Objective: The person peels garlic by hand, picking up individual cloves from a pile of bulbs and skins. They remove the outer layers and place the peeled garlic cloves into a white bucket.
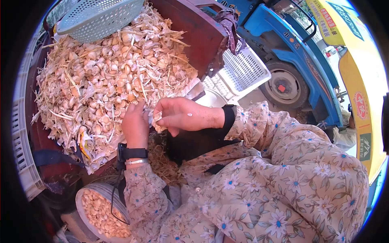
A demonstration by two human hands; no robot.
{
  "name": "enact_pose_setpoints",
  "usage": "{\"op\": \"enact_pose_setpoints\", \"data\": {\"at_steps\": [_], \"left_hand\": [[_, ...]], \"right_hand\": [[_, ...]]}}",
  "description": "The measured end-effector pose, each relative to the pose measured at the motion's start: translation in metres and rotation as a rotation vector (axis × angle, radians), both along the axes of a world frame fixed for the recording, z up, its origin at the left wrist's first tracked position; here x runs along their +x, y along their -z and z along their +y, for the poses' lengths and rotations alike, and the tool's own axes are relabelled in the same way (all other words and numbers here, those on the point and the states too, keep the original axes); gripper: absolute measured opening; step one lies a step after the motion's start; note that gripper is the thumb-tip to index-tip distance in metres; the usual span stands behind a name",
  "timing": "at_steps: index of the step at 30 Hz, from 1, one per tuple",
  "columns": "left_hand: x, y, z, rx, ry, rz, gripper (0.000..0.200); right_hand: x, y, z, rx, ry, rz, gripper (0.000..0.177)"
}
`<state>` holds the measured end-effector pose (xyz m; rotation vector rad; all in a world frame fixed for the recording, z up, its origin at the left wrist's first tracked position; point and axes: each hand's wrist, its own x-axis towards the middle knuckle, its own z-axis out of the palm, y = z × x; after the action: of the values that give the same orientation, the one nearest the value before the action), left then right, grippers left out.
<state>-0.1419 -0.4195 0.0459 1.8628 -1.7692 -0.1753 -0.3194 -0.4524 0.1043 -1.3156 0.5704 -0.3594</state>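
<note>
A big heap of garlic cloves and dry skins (109, 77) fills the surface in front of me. At the heap's near edge, my left hand (135, 124) has its fingers bent and close together; what they hold, if anything, is hidden. Just beside it, my right hand (180, 114) pinches a garlic clove (158, 120) with papery skin between thumb and fingers. Both wrists wear black bands.
A pale plastic basket (99, 20) rests on the heap's far side. Below left stands a white bucket (87, 220) of cloves. White crates (247, 69) sit to the right, before a blue vehicle (283, 52) and a yellow printed canopy (362, 93).
</note>
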Motion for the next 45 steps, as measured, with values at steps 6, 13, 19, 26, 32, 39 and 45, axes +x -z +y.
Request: {"op": "enact_pose_setpoints", "data": {"at_steps": [6, 13, 19, 26, 32, 39, 45], "left_hand": [[0.001, 0.008, -0.004, 0.032, 0.035, -0.058, 0.024], [0.001, -0.003, -0.001, 0.048, 0.025, -0.131, 0.023], [0.004, -0.001, 0.0, 0.04, 0.056, -0.15, 0.012], [0.005, -0.002, 0.003, -0.082, -0.123, 0.527, 0.013], [0.008, -0.011, 0.028, 0.068, -0.024, 1.79, 0.016], [-0.005, -0.022, 0.039, 0.104, 0.119, 1.801, 0.019], [-0.012, -0.015, 0.039, 0.057, 0.033, 1.708, 0.023]], "right_hand": [[0.005, 0.008, 0.009, 0.523, 0.011, -0.377, 0.01], [0.001, -0.001, 0.021, 0.663, -0.078, -0.403, 0.015], [-0.001, -0.005, 0.025, 0.611, -0.04, -0.392, 0.023], [-0.004, -0.003, 0.027, 0.582, 0.075, -0.352, 0.019], [0.004, 0.0, 0.03, 0.54, 0.146, -0.337, 0.014], [0.017, 0.005, 0.026, 0.217, 0.256, -0.155, 0.011], [0.023, 0.011, 0.027, 0.0, 0.278, -0.055, 0.011]]}}
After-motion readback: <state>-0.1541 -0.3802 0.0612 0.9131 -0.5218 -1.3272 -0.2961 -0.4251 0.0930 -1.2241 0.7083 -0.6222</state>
